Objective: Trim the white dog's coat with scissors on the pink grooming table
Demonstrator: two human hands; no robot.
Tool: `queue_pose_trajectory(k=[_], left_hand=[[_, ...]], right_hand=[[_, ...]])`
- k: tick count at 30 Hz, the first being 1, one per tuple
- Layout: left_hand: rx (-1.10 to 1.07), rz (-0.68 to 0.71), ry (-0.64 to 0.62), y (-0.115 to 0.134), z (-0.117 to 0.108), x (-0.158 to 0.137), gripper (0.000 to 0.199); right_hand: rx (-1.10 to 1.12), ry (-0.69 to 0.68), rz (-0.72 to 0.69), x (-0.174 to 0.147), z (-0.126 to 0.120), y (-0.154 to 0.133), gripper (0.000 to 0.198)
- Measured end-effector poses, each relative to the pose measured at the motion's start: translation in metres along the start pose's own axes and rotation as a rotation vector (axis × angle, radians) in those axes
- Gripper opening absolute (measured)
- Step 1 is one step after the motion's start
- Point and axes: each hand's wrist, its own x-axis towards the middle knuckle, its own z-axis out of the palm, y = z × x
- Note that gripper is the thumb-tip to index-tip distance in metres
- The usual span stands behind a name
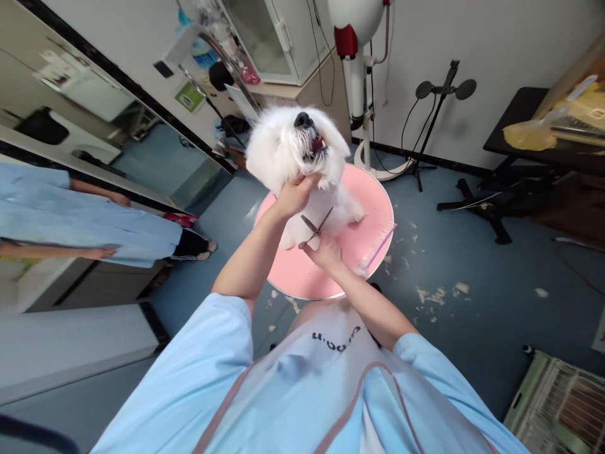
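A fluffy white dog (pixel 278 142) sits on a round pink grooming table (pixel 307 277), its head tipped up and its mouth partly open. My left hand (pixel 299 194) is closed on the fur under the dog's chin. Lower down, in front of the dog's chest, my right hand (pixel 326 249) grips a pair of scissors (pixel 316 228) with the blades spread apart and pointing up. Part of the scissor handles is hidden by my fingers. A purple comb (pixel 382 244) lies at the table's right edge, beside a tuft of white fur (pixel 362 271).
Behind the table stand a white dryer (pixel 357 25) on a post and a black stand (pixel 437 107). Clumps of fur (pixel 432 295) lie on the floor. A person in a blue gown (pixel 85 214) is at left. A wire cage (pixel 562 403) sits at lower right.
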Motion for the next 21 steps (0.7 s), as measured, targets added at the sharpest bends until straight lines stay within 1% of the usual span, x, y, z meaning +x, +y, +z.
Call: queue_pose_trajectory(k=[2, 5, 7, 10, 11, 13, 15, 17, 19, 21], left_hand=[[0.008, 0.047, 0.001, -0.006, -0.005, 0.004, 0.058], [0.027, 0.111, -0.005, -0.018, -0.011, 0.009, 0.060], [0.032, 0.125, -0.009, -0.025, -0.014, 0.011, 0.059], [0.038, 0.138, 0.006, -0.030, -0.015, 0.013, 0.057], [0.032, 0.132, 0.023, -0.030, -0.015, 0.012, 0.057], [0.006, 0.102, 0.055, -0.026, -0.014, 0.011, 0.061], [-0.025, 0.055, 0.071, -0.020, -0.013, 0.008, 0.066], [-0.043, 0.006, 0.078, -0.015, -0.012, 0.006, 0.069], [-0.052, -0.031, 0.090, -0.011, -0.011, 0.004, 0.075], [-0.056, -0.019, 0.093, -0.009, -0.010, 0.003, 0.079]], right_hand=[[0.004, 0.015, 0.003, 0.001, 0.000, -0.001, 0.042], [-0.001, -0.035, 0.045, 0.001, 0.000, 0.001, 0.033], [0.002, -0.057, 0.049, 0.000, -0.001, 0.001, 0.033], [0.030, 0.002, -0.003, 0.002, -0.002, -0.002, 0.043], [0.036, 0.024, -0.014, 0.004, -0.003, -0.003, 0.044], [0.033, 0.031, -0.008, 0.006, -0.002, -0.002, 0.039], [0.010, -0.013, 0.022, 0.005, -0.001, 0.000, 0.033], [-0.003, -0.049, 0.038, 0.003, -0.001, 0.003, 0.032], [0.007, -0.047, 0.022, 0.003, -0.001, 0.004, 0.041], [0.025, -0.026, 0.002, 0.004, -0.002, 0.005, 0.049]])
